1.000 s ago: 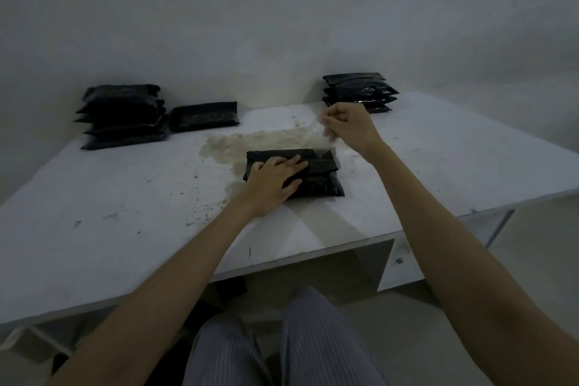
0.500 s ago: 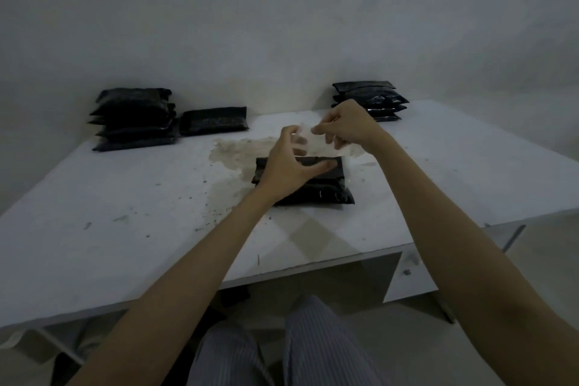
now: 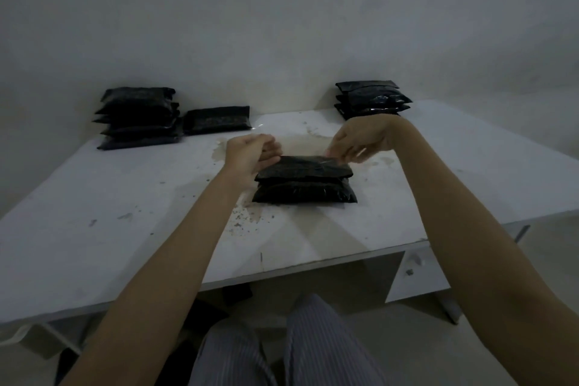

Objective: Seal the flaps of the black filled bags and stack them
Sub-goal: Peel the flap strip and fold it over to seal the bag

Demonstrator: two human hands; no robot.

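Two black filled bags (image 3: 305,180) lie stacked in the middle of the white table (image 3: 94,213). My left hand (image 3: 250,153) pinches the far left edge of the top bag's flap. At the far right corner my right hand (image 3: 360,141) pinches the same flap, its thin clear edge just showing between the fingers. Both hands sit at the bag's far side, about a bag's length apart.
A tall pile of black bags (image 3: 138,117) stands at the back left with a single bag (image 3: 217,119) beside it. Another pile of bags (image 3: 372,99) stands at the back right. A brown stain and dark crumbs mark the table around the middle bags.
My left hand lifted off the top bag and went to the flap's far left edge. My right hand shifted right to the far right corner. The hands spread apart.
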